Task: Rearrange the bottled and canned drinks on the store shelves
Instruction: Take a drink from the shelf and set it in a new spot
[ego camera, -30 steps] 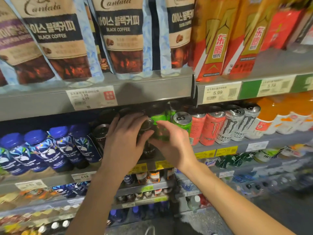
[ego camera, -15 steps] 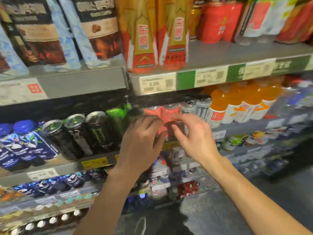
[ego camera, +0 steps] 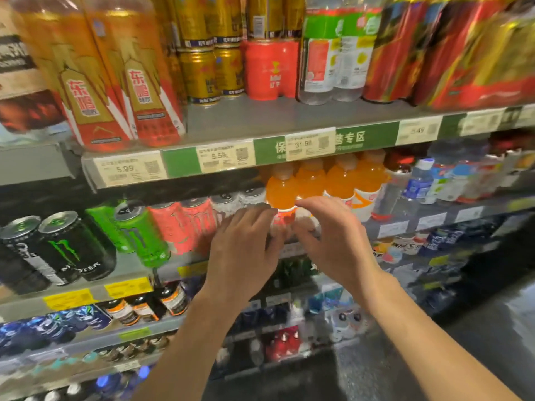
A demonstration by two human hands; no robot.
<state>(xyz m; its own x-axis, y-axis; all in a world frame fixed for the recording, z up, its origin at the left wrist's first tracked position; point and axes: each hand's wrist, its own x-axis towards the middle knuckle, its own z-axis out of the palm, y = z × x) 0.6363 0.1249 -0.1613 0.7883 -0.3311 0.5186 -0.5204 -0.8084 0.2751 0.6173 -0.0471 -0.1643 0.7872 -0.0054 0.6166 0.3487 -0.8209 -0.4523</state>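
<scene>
My left hand (ego camera: 246,250) and my right hand (ego camera: 333,238) reach to the middle shelf (ego camera: 127,273), one on each side of the front orange drink bottle (ego camera: 282,189). Their fingers are nearly straight and flank the bottle's label; I cannot tell whether they touch it. More orange bottles (ego camera: 341,180) stand in a row to its right. Left of my hands stand pink cans (ego camera: 185,224), green cans (ego camera: 139,233) and black Monster cans (ego camera: 72,244). Silver cans (ego camera: 231,201) show just behind my left fingertips.
The upper shelf carries tall orange-gold bottles (ego camera: 86,82), gold cans (ego camera: 199,73), a red pack (ego camera: 270,70) and clear bottles (ego camera: 330,53), with a price-tag rail (ego camera: 225,157) below. Small water bottles (ego camera: 419,180) sit at right. Lower shelves hold several small bottles and cans.
Both hands and my view have moved right along the middle shelf, from the green and black cans, past the pink cans, to the orange bottles.
</scene>
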